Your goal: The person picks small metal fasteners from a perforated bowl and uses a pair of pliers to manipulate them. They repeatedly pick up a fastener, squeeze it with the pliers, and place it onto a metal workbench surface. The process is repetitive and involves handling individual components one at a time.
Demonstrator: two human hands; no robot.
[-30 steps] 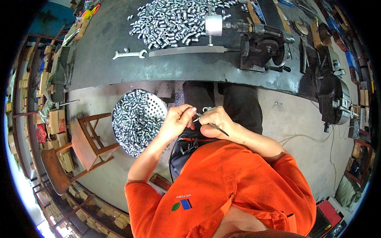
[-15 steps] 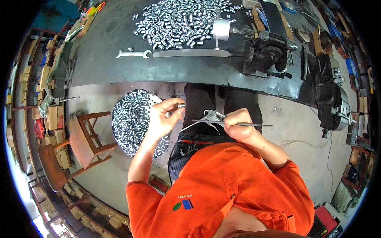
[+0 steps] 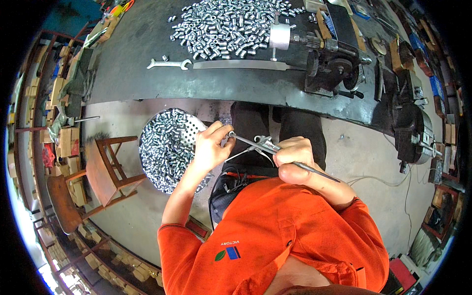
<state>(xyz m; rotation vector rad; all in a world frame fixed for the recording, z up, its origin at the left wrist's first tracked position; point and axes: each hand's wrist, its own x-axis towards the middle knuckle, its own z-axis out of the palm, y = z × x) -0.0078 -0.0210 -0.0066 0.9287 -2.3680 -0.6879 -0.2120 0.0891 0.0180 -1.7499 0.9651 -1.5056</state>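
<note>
Between thumb and fingers of my left hand (image 3: 212, 145) is pinched a small shiny metal sleeve (image 3: 231, 133). My right hand (image 3: 294, 158) is closed round a slim dark metal rod (image 3: 319, 171) that tapers at its near right end. The rod's far end meets the sleeve at my left fingertips; whether it sits inside the bore I cannot tell. Under the rod, above my lap, shows a silver metal tool with thin legs (image 3: 264, 142), partly hidden by my right hand. Left of my left hand stands a round perforated metal pan (image 3: 190, 133) heaped with similar sleeves (image 3: 167, 150).
On the dark workbench (image 3: 128, 83) lie a large pile of metal sleeves (image 3: 221, 29), an open-ended wrench (image 3: 169, 64) and a long flat metal bar (image 3: 241, 65). A geared fixture (image 3: 334, 66) stands at right, with a chuck (image 3: 415, 125) beyond. A wooden chair (image 3: 110, 169) is at left.
The rod has swung from nearly level to a slant, its far end rising to the sleeve. My left hand has shifted slightly right, and my right wrist has turned.
</note>
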